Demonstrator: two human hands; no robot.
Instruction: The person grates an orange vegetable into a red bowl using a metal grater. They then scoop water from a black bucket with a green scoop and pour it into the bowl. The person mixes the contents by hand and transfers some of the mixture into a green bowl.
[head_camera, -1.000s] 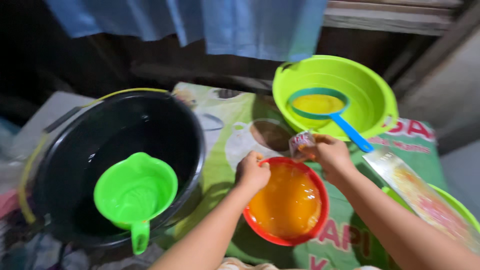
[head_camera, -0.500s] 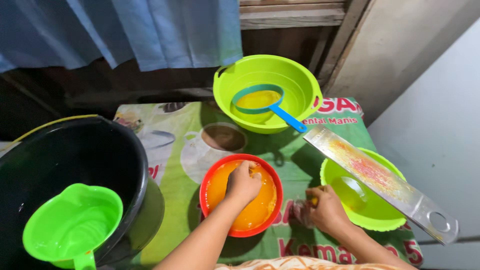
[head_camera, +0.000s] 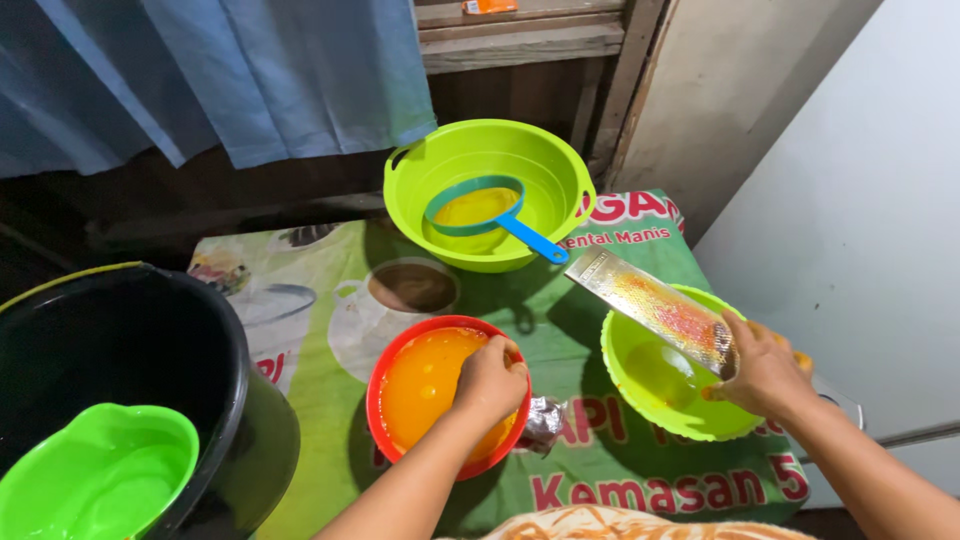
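Now the right hand (head_camera: 765, 375) has left the mat and grips the metal grater (head_camera: 660, 310) over the small green bowl (head_camera: 625, 380) — left hand (head_camera: 490, 380) stays curled in the red bowl (head_camera: 385, 360) of orange pulp.

The red bowl (head_camera: 448, 395) sits on the green printed mat (head_camera: 560, 340), round and shallow, filled with thick orange pulp; the left hand (head_camera: 490, 380) rests closed inside it, at its right rim. Right of the red bowl stands a small lime-green bowl (head_camera: 672, 375) — upright, holding a little pale liquid. Across this bowl's rim lies a long metal grater (head_camera: 660, 310), tilted, smeared with orange and red bits, its upper end pointing away from the red bowl; the right hand (head_camera: 765, 372) grips its lower end.
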